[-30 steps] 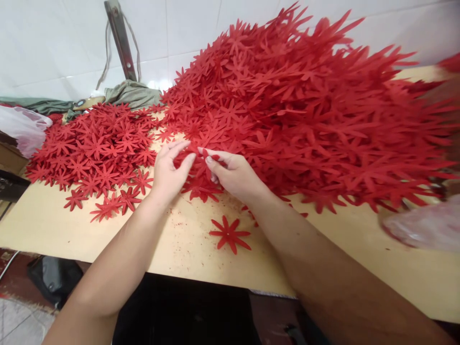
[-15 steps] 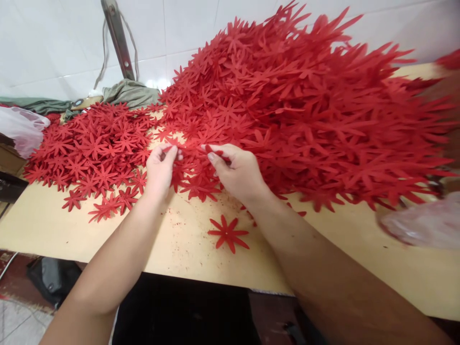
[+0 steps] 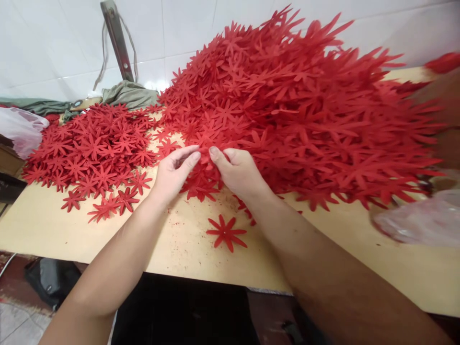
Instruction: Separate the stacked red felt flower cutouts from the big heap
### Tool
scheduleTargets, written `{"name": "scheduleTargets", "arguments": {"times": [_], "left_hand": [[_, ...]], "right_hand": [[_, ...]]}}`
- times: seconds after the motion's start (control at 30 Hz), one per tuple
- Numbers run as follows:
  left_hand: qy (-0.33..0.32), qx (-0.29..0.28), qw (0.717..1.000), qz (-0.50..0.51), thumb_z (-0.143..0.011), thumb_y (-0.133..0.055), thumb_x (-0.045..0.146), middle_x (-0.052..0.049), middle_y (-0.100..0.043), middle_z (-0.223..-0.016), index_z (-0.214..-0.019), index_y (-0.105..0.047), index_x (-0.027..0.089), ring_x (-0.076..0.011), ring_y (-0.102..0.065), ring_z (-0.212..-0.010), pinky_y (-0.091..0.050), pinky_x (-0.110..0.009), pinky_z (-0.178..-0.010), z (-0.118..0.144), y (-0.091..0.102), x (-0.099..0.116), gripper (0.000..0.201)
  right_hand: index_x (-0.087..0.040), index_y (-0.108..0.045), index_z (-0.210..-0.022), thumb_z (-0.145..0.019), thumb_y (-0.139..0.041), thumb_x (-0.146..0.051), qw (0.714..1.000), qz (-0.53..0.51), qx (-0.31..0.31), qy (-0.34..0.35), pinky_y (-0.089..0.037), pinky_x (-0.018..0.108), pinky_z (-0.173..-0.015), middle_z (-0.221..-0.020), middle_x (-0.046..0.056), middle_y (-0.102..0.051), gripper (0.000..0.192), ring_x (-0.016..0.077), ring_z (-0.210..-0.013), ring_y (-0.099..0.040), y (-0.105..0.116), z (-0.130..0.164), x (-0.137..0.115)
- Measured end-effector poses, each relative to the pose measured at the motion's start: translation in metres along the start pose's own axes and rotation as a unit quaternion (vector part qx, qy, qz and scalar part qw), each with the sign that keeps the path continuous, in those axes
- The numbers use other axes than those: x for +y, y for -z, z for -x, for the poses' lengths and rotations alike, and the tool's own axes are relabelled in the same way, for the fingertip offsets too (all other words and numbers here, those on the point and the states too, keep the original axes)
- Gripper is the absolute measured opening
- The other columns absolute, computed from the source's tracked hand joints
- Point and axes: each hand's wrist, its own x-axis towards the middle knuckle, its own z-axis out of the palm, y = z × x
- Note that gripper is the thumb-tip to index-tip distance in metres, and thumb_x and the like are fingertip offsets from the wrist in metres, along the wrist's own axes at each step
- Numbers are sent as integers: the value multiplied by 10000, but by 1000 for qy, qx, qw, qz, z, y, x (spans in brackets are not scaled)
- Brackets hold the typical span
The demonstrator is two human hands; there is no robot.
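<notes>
A: Red felt flower cutouts [image 3: 206, 158] sit pinched between your fingertips, at the near foot of the big heap of red cutouts [image 3: 294, 110].

B: And my hands?

A: Your left hand [image 3: 171, 173] and right hand [image 3: 240, 173] meet thumb to thumb, both closed on those pieces, forearms angled inward.

B: What's around?

A: A flat spread of red flowers [image 3: 93, 153] lies left; one single red flower [image 3: 225, 232] lies near the tan tabletop [image 3: 172, 249] edge, bare board around it.
</notes>
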Motion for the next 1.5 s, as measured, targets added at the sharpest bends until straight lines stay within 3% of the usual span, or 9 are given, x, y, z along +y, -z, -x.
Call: {"name": "scheduleTargets", "arguments": {"times": [0.13,0.3,0.53,0.77,0.9,1.0,1.1,1.27,1.5], "left_hand": [[23,0,999,28,-659,-724,326,-10,-698,-841,-856,-679,187,-109,-624,-776,-493,-260,-786,3,-7,-3,246],[5,70,997,35,-683,-693,252,23,-652,-720,-720,-639,175,-66,-573,-670,-471,-206,-724,-4,-2,-7,102],[87,171,979,73,-753,-602,228,56,-552,-592,-746,-529,186,-51,-501,-503,-437,-191,-568,-11,9,-3,85],[3,166,986,-27,-681,-691,234,-44,-644,-971,-913,-567,185,-141,-605,-926,-465,-277,-855,-18,18,-14,268],[-76,182,975,-100,-667,-717,310,-74,-567,-1232,-1009,-613,204,-192,-486,-1194,-377,-305,-1001,-16,19,-10,373],[-57,85,993,-55,-691,-682,404,-56,-656,-1048,-918,-661,190,-168,-575,-1039,-412,-297,-943,-10,13,-3,312],[-8,8,1000,-20,-653,-702,434,3,-647,-736,-729,-648,171,-103,-579,-732,-450,-241,-749,-4,5,0,279],[8,33,999,-19,-688,-689,325,60,-478,-521,-541,-516,159,-49,-410,-521,-351,-198,-561,-5,2,-2,282],[64,107,990,65,-778,-582,266,59,-498,-523,-601,-473,178,-58,-453,-488,-393,-202,-562,-7,4,-1,226]], "right_hand": [[-203,-274,-467,-678,-541,-687,999,-1,-29,-16,-207,246,-427,-459,-52,-257,591,48,-448,-236,-3,1,-2],[-203,-268,-509,-685,-401,-778,991,-72,-111,-20,-249,234,-434,-454,-46,-304,616,54,-450,-275,-5,3,-1],[-180,-451,-633,-704,-609,-540,984,-70,-162,-15,-286,225,-465,-529,-51,-420,400,58,-482,-342,-6,5,-1],[-204,-316,-501,-739,-537,-605,996,-34,-77,-8,-248,237,-430,-438,-56,-315,516,52,-432,-275,-2,3,0],[-181,-473,-553,-706,-587,-588,993,-75,-88,-32,-315,236,-462,-493,-31,-448,450,70,-467,-374,-3,3,1],[-165,-558,-623,-683,-629,-556,988,-113,-96,-45,-382,236,-526,-579,-4,-541,401,92,-545,-468,-4,3,0],[-170,-506,-558,-695,-609,-566,987,-113,-106,-32,-366,230,-517,-517,-27,-460,431,80,-522,-427,-4,4,-2],[-174,-483,-600,-726,-560,-576,982,-113,-151,-13,-368,232,-540,-544,-40,-437,428,72,-527,-388,-8,5,-2],[-151,-525,-686,-742,-601,-391,984,-79,-161,-10,-369,230,-552,-597,-32,-502,258,70,-548,-422,-9,7,0]]}}
